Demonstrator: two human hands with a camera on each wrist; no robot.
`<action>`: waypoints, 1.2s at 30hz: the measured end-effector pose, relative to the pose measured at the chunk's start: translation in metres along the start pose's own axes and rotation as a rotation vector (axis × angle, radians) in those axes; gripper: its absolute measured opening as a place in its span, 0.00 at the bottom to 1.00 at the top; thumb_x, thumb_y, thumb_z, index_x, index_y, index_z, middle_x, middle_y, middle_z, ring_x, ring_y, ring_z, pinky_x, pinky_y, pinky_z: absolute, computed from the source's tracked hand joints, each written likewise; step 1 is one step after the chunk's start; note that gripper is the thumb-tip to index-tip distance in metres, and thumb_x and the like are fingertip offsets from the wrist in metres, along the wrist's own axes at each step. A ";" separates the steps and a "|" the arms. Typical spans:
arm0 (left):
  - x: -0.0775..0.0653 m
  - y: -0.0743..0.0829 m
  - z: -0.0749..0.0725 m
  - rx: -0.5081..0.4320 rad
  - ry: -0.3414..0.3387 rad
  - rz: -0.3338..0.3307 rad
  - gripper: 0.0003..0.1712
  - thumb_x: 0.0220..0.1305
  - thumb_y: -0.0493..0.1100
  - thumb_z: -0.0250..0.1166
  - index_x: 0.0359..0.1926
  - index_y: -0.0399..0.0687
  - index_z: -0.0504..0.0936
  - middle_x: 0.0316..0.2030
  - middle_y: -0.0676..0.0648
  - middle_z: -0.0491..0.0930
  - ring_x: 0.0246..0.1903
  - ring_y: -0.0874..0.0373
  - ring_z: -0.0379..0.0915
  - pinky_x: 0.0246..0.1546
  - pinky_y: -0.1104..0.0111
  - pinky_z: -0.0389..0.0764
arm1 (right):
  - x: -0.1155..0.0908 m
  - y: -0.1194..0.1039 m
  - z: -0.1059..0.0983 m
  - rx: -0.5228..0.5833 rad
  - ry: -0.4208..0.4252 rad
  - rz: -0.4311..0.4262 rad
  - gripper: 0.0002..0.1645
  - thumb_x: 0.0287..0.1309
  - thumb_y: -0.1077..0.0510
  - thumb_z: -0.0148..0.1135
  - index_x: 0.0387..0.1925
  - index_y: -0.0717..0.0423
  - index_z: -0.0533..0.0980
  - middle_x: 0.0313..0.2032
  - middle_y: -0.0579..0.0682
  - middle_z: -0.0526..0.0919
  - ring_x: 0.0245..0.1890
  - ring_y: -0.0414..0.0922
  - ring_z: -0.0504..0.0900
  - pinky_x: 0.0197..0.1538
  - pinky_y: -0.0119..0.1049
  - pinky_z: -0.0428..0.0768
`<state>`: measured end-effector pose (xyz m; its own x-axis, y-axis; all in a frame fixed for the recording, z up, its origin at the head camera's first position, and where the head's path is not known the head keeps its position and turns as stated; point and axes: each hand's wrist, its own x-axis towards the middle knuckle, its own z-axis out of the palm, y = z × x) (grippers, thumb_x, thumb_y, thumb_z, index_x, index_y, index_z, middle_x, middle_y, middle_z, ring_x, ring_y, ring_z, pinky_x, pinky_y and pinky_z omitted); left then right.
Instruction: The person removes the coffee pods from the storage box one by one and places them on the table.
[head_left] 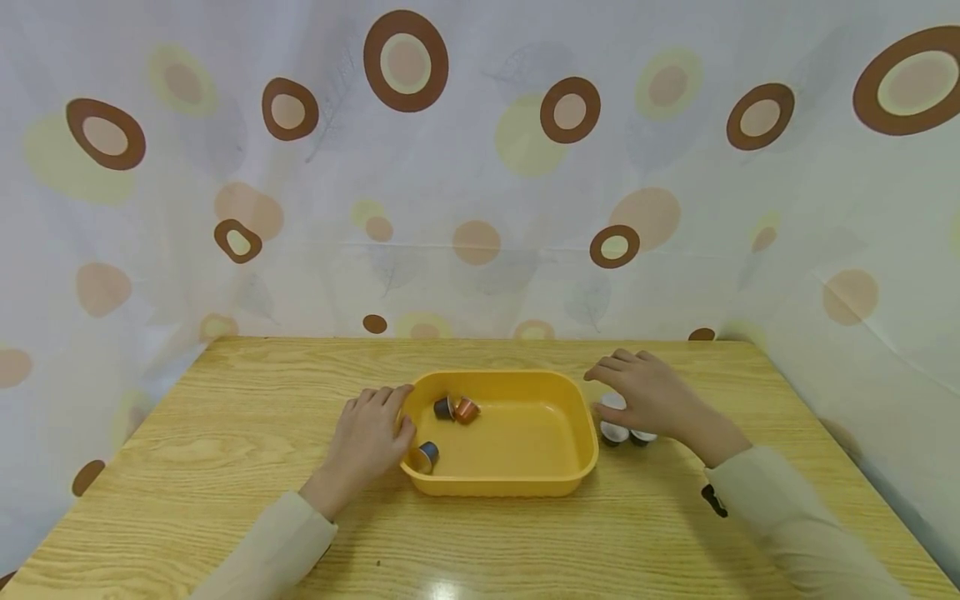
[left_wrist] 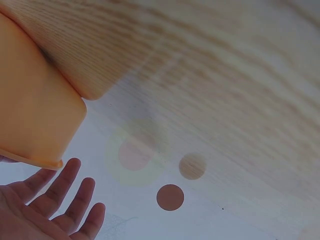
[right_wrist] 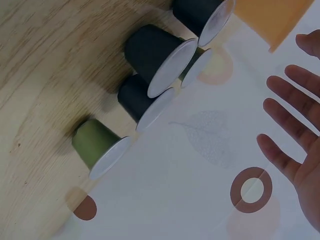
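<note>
A yellow plastic tub (head_left: 517, 487) stands on the table with three coffee capsules inside: a dark one (head_left: 444, 408) and a copper one (head_left: 467, 410) side by side, plus a blue one (head_left: 426, 456) in the near left corner. My left hand (head_left: 372, 432) is at the tub's left rim, its fingers loosely extended in the left wrist view. To the tub's right my right hand (head_left: 648, 396) hovers over several capsules, fingers spread and holding nothing. In the right wrist view these are black capsules (right_wrist: 150, 55) and green ones (right_wrist: 95, 142), lids up; the hand partly hides the group in the head view.
The wood-grain table (head_left: 225, 433) reaches back to a patterned white curtain (head_left: 480, 192), which also hangs along both sides. A small dark object (head_left: 714, 501) shows beside the right sleeve (head_left: 780, 500).
</note>
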<state>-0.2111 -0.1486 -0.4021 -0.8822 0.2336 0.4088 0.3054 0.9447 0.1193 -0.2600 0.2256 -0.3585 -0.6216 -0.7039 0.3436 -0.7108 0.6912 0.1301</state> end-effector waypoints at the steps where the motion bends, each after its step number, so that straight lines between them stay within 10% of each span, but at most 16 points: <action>1: 0.000 0.000 0.000 0.000 -0.001 -0.001 0.23 0.58 0.46 0.56 0.56 0.49 0.74 0.46 0.47 0.79 0.46 0.48 0.73 0.44 0.55 0.74 | 0.002 -0.002 0.001 0.002 0.007 -0.007 0.21 0.48 0.46 0.64 0.43 0.52 0.77 0.40 0.46 0.81 0.42 0.47 0.77 0.43 0.47 0.76; 36: 0.000 0.001 -0.002 -0.004 -0.015 -0.007 0.23 0.58 0.46 0.56 0.56 0.49 0.73 0.46 0.47 0.79 0.45 0.48 0.74 0.45 0.55 0.74 | 0.053 -0.055 0.037 -0.005 0.002 -0.203 0.22 0.51 0.46 0.61 0.46 0.51 0.76 0.43 0.45 0.80 0.44 0.45 0.76 0.42 0.41 0.76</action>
<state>-0.2102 -0.1478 -0.4001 -0.8897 0.2305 0.3942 0.3005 0.9455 0.1255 -0.2663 0.1444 -0.3813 -0.4648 -0.8288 0.3114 -0.8200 0.5356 0.2017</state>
